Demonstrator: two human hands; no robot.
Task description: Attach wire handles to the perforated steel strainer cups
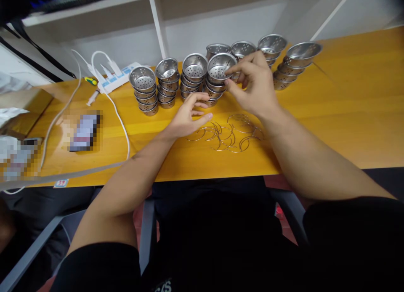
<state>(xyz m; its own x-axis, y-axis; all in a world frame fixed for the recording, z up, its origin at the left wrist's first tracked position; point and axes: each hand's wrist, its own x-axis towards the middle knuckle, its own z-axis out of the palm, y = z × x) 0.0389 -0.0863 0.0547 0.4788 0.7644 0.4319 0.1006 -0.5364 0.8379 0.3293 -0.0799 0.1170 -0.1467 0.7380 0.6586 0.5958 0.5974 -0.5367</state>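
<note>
Right hand [255,83] pinches the top cup's [219,67] rim; left hand [189,115] hovers open, empty, above wire rings [230,134] on the table [347,115].

- perforated metal cup [220,67]: shiny steel, round, holes in its base, tilted with its open mouth toward the camera, topping a stack in the row of cup stacks.
- wire rings [229,134]: thin, silvery, open loops, lying flat in a loose overlapping tangle on the yellow surface, just in front of the stacks.
</note>
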